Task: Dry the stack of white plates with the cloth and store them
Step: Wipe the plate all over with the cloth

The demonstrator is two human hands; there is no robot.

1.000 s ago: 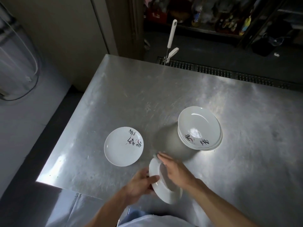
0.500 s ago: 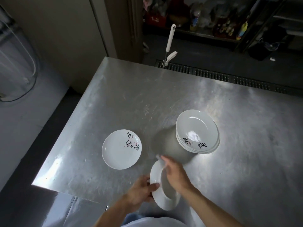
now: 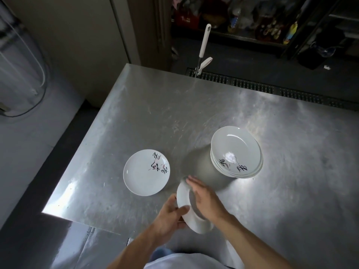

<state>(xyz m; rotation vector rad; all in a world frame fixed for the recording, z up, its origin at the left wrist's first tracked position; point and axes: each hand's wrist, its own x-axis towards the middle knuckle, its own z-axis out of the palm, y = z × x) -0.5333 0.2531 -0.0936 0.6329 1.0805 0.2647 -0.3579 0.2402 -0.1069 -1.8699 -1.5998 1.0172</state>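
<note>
Plate [image 3: 194, 220] is tilted up at the near side, left hand [image 3: 171, 214] gripping its rim, right hand [image 3: 206, 200] flat on it. Lone plate [image 3: 146, 172] lies left; I'd guess the stack [image 3: 236, 152] on the right is all to do.

Left hand [image 3: 171, 216] in a curled grip on the plate [image 3: 183, 198] rim, right hand [image 3: 206, 199] flat, fingers straight, forearms bare

Single plate [image 3: 146, 172] left of stack [image 3: 236, 152] — both on table [image 3: 155, 113].
</note>
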